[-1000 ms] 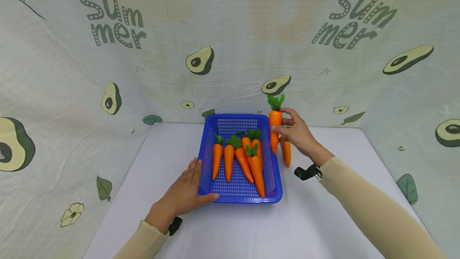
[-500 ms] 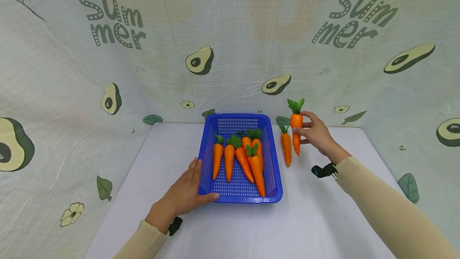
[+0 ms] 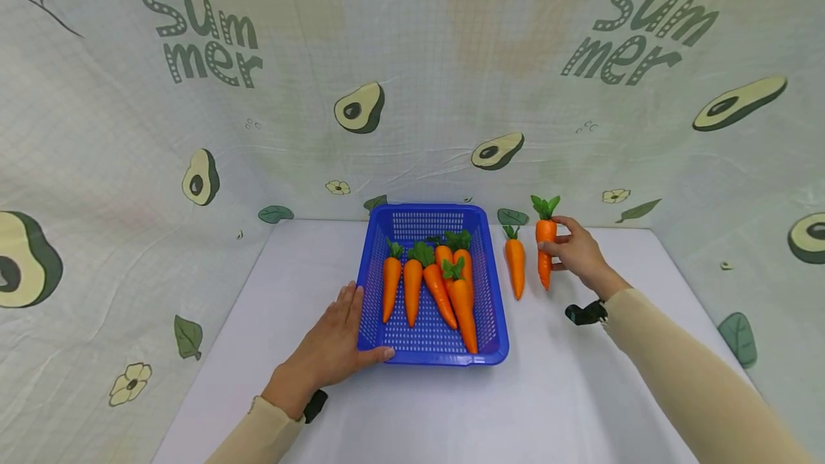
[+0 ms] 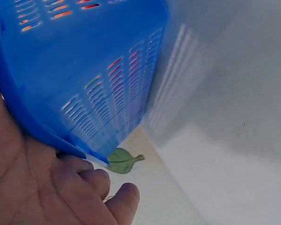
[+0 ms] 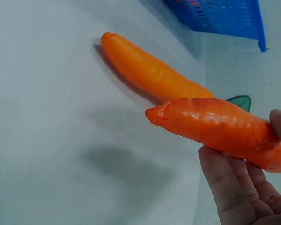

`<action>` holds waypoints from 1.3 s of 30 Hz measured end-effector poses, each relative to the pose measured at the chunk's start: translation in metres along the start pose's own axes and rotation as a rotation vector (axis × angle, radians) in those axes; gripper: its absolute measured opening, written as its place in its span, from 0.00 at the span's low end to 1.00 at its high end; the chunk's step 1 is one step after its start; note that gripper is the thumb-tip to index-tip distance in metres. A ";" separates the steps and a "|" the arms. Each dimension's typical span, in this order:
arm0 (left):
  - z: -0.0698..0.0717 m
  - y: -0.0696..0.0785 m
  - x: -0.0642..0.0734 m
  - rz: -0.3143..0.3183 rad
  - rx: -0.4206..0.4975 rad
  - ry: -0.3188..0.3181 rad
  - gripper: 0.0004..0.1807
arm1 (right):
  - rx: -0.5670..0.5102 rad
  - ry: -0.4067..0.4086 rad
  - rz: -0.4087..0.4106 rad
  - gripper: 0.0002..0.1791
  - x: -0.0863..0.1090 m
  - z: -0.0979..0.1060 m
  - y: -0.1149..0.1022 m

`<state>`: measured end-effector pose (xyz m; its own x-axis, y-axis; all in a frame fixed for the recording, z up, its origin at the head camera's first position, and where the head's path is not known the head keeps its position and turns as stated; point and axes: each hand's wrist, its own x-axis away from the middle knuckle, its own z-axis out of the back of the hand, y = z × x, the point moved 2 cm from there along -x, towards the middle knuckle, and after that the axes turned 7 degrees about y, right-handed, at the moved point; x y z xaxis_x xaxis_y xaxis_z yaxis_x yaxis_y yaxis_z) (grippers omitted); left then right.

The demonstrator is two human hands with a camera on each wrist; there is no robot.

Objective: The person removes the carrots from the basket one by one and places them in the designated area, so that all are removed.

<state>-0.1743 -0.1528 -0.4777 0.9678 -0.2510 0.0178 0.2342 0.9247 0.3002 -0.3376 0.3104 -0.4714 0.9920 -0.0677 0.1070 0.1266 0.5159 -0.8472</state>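
Note:
My right hand (image 3: pixel 581 255) pinches an orange toy-like carrot (image 3: pixel 545 233) between thumb and fingers, leafy top up, at the right of the table. The right wrist view shows its tip (image 5: pixel 155 115) raised over the white surface, with a shadow apart below. A second carrot (image 3: pixel 515 263) lies just left of it. My left hand (image 3: pixel 327 339) rests along the left side of a blue plastic basket (image 3: pixel 438 359), fingers extended and thumb on the front rim. In the left wrist view the palm (image 4: pixel 33 183) lies against the rim. Several carrots (image 3: pixel 412 288) with green tops lie inside the basket.
The white table (image 3: pixel 445 414) carries the basket near its middle. Behind and at both sides hangs a pale cloth (image 3: pixel 425 63) printed with avocados, leaves and lettering. Dark wrist cameras (image 3: pixel 585 312) sit on both wrists.
My right hand has carried the carrot from beside the basket's right rim to the right, past the carrot on the table, then lowered it. The left hand and basket have stayed in place.

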 end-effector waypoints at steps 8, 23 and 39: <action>0.000 0.001 0.001 0.015 0.027 -0.005 0.73 | -0.002 -0.022 -0.064 0.48 -0.007 -0.007 0.022; -0.002 0.000 0.000 0.028 0.055 -0.010 0.73 | 0.015 -0.055 -0.173 0.47 -0.014 -0.022 0.041; -0.004 0.000 -0.001 0.050 0.064 -0.011 0.73 | 0.099 0.002 -0.158 0.40 -0.017 -0.028 0.048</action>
<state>-0.1755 -0.1518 -0.4812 0.9769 -0.2088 0.0447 0.1793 0.9158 0.3594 -0.3487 0.3120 -0.5282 0.9597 -0.1558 0.2339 0.2805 0.5806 -0.7643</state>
